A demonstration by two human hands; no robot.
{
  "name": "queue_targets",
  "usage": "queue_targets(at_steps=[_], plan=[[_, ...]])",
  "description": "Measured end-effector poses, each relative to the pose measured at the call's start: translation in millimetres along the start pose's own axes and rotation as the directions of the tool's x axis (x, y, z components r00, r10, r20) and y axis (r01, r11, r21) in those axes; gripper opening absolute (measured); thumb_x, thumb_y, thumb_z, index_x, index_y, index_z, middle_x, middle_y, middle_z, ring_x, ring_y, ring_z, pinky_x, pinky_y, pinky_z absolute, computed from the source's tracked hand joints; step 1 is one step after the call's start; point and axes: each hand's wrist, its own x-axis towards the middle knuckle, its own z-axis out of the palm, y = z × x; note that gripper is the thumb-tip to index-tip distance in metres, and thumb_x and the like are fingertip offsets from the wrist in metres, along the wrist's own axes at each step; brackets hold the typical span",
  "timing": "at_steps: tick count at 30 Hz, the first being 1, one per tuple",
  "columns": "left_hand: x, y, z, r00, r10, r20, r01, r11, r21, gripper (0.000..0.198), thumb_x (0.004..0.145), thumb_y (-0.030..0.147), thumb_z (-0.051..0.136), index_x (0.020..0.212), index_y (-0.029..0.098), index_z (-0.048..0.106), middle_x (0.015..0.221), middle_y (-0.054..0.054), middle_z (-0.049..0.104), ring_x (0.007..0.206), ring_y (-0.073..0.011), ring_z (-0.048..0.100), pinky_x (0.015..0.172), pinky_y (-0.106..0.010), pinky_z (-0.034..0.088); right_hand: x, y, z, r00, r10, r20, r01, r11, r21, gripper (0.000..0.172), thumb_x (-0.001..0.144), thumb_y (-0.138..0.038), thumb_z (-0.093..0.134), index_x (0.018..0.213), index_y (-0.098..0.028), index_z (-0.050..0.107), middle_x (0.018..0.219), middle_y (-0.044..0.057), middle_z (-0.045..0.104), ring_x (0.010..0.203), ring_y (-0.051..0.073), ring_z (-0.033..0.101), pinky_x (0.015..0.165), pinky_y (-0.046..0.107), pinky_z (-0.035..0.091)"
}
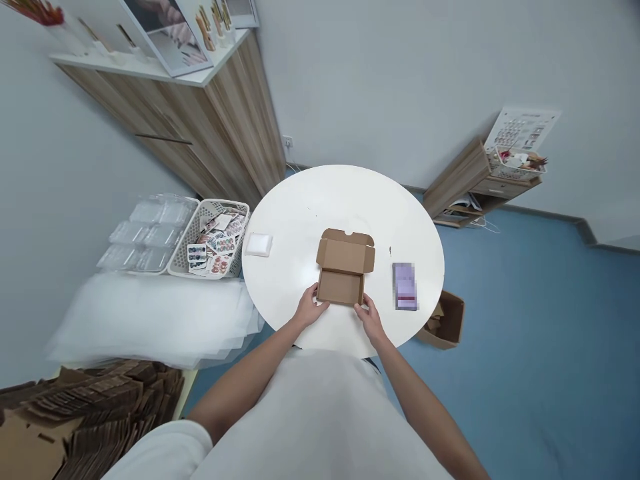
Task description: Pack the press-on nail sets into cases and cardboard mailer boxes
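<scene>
On the white round table (345,193) in front of me sits a brown cardboard mailer box (341,287), its lid (345,255) tipped back and the inside bare. My left hand (309,308) grips the box's near left corner, thumb on the front edge and fingers along the side. At the near right corner, my right hand (370,316) holds it the same way. To the right of the box lies a purple item (405,287), blurred out by pixels. A small white packet (259,244) rests near the table's left edge.
Left of the table stand a white basket (210,208) of printed nail-design cards, clear plastic cases (143,233), translucent sheets (155,313) and stacked flat cardboard (100,420). A cardboard carton (453,320) is on the floor at right. A wooden cabinet (225,127) and low shelf (463,177) stand behind.
</scene>
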Motion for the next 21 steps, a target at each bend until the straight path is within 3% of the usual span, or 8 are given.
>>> queue_targets(at_steps=[8, 14, 21], plan=[[10, 8, 11.8, 0.999, -0.006, -0.044, 0.004, 0.999, -0.049, 0.063, 0.063, 0.018, 0.065, 0.121, 0.022, 0.042, 0.127, -0.010, 0.044, 0.118, -0.0238, 0.038, 0.086, -0.035, 0.041, 24, 7, -21, 0.993, 0.028, 0.119, -0.049, 0.983, 0.176, 0.060, 0.067, -0.046, 0.059, 0.123, -0.030, 0.042, 0.132, 0.003, 0.040, 0.110, 0.022, 0.048, 0.090, 0.038, 0.041], [3, 3, 11.4, 0.998, 0.000, -0.067, 0.003, 0.999, 0.050, 0.067, 0.064, 0.020, 0.064, 0.125, 0.024, 0.037, 0.130, -0.010, 0.041, 0.119, -0.0241, 0.038, 0.091, -0.039, 0.038, 30, 20, -27, 0.990, 0.030, 0.137, -0.043, 0.995, 0.088, 0.069, 0.067, -0.047, 0.059, 0.129, -0.028, 0.034, 0.133, 0.005, 0.037, 0.102, 0.020, 0.052, 0.091, 0.038, 0.040], [-1, 4, 15.3, 0.995, -0.017, -0.098, 0.023, 0.998, 0.052, 0.076, 0.065, 0.022, 0.066, 0.130, 0.024, 0.028, 0.134, -0.012, 0.034, 0.122, -0.0250, 0.035, 0.091, -0.038, 0.037, 36, 25, -30, 0.988, 0.048, 0.146, -0.059, 0.995, 0.077, 0.073, 0.065, -0.047, 0.060, 0.130, -0.030, 0.030, 0.130, 0.005, 0.037, 0.100, 0.019, 0.051, 0.087, 0.036, 0.043]])
